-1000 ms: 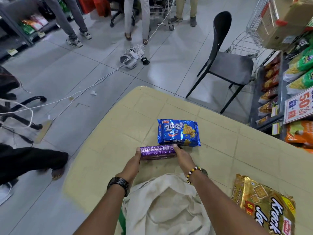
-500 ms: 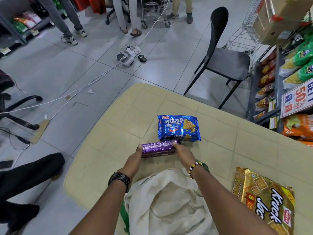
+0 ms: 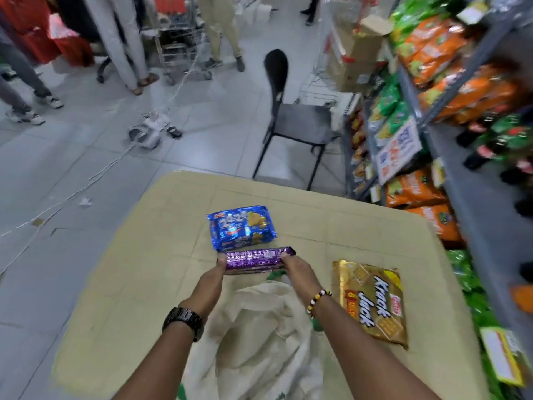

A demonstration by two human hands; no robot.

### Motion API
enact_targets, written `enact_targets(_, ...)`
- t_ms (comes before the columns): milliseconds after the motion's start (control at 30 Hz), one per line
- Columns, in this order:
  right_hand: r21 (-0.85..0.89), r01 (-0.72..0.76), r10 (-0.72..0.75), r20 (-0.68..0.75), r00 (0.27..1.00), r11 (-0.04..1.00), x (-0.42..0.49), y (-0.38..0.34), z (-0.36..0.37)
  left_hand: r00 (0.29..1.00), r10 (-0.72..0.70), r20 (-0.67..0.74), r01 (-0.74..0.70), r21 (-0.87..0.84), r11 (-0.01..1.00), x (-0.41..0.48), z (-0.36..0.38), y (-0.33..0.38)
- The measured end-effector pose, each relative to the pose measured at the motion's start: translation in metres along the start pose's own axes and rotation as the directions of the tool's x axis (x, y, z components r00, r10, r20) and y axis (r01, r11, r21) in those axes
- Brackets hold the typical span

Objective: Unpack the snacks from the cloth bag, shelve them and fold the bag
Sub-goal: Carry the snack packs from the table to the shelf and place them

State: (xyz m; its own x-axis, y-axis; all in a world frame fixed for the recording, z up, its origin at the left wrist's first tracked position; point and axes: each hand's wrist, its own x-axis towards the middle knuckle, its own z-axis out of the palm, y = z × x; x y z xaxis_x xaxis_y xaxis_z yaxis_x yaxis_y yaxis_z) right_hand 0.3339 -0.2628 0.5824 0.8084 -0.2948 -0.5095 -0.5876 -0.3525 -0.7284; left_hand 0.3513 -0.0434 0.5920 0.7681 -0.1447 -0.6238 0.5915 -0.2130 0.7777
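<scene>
A long purple snack packet [image 3: 255, 259] lies just above the cream cloth bag [image 3: 259, 336] on the beige table [image 3: 144, 269]. My left hand [image 3: 209, 284] holds its left end and my right hand [image 3: 300, 277] holds its right end. Right behind it lies a blue biscuit packet [image 3: 240, 228]. A gold cracker packet [image 3: 372, 301] lies flat to the right of my right arm. The bag is crumpled and open between my forearms.
Store shelves [image 3: 450, 145] full of snack bags run along the right side, close to the table edge. A black chair [image 3: 291, 119] stands beyond the table. People and a metal trolley [image 3: 178, 47] stand on the tiled floor at the back, with cables trailing left.
The view has swung to the right and up, bringing the shelves more into view. Both hands stay on the ends of the purple packet, next to the blue packet.
</scene>
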Motion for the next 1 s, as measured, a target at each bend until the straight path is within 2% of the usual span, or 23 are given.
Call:
enact_targets(100,0.064,-0.014,0.02,-0.085,0.996,0.998,-0.031,0.008,-0.034,0.997,0.077,0.028,-0.078,0.042,0.996,-0.012,0.028,0.013)
enact_targets(233,0.225,-0.023,0.087,-0.278,0.957,0.974,-0.1,0.048,-0.102,0.956,0.199,0.217,-0.239,0.173,0.956,-0.045,0.099,0.031)
enact_targets(367,0.413,0.012,0.172,-0.405,0.898,0.911,-0.169,0.106,-0.141,0.906,0.212,0.365,-0.311,0.238,0.92,-0.081,0.163,0.024)
enact_targets(533,0.532,0.022,0.313,-0.531,0.788,0.846,-0.262,0.179,-0.164,0.84,0.137,0.525,-0.341,0.313,0.887,-0.131,0.235,-0.006)
enact_targets(700,0.656,0.042,0.46,-0.573,0.678,0.754,-0.371,0.239,-0.168,0.727,0.079,0.682,-0.402,0.33,0.854,-0.208,0.284,-0.053)
enact_targets(833,0.673,0.029,0.523,-0.6,0.605,0.739,-0.46,0.289,-0.154,0.657,0.001,0.754,-0.442,0.384,0.811,-0.282,0.309,-0.097)
enact_targets(900,0.696,0.053,0.558,-0.616,0.557,0.716,-0.509,0.316,-0.14,0.607,-0.07,0.792,-0.488,0.44,0.754,-0.318,0.324,-0.125)
enact_targets(933,0.697,0.046,0.56,-0.612,0.559,0.715,-0.515,0.317,-0.139,0.606,-0.08,0.791,-0.495,0.454,0.741,-0.318,0.322,-0.13)
enact_targets(967,0.73,0.041,0.605,-0.595,0.529,0.682,-0.549,0.332,-0.127,0.565,-0.095,0.82,-0.535,0.451,0.714,-0.34,0.33,-0.151)
enact_targets(1000,0.741,0.055,0.619,-0.597,0.511,0.669,-0.566,0.338,-0.121,0.583,-0.109,0.805,-0.531,0.479,0.699,-0.348,0.333,-0.162)
